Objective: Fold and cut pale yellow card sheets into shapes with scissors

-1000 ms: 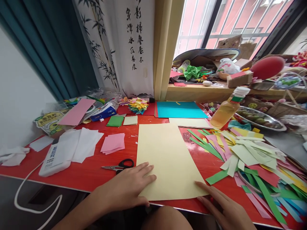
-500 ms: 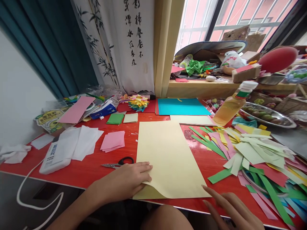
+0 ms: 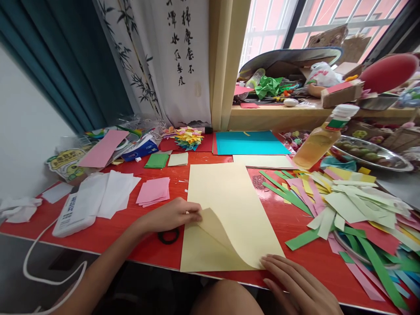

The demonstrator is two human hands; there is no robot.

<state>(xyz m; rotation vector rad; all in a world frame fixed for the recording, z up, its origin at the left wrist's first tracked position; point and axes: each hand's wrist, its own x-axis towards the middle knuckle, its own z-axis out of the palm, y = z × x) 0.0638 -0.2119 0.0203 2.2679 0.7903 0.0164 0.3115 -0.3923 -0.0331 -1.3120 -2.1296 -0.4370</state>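
Observation:
A large pale yellow sheet of paper (image 3: 226,188) lies on the red table in front of me, with another pale yellow layer beneath its lifted part. My left hand (image 3: 179,214) pinches the sheet's near-left corner and holds it up and back, so the near edge curls. My right hand (image 3: 292,280) rests with fingers stretched out on the near-right corner. Beside the paper, partly under my left arm, are the scissors (image 3: 168,236); only a black handle loop shows. A stack of pink paper squares (image 3: 153,191) sits to the left.
Cut paper strips (image 3: 357,205) heap up at the right. Behind them a bottle (image 3: 323,140) stands tilted in view beside a metal dish (image 3: 370,153). Blue sheets (image 3: 251,143), green squares (image 3: 156,160) and a folded paper ornament (image 3: 188,139) lie toward the back. A white power strip (image 3: 72,223) is at left.
My left hand has taken the sheet's near-left corner and raised it away from me, baring the layer below. My right hand has moved left onto the near-right corner.

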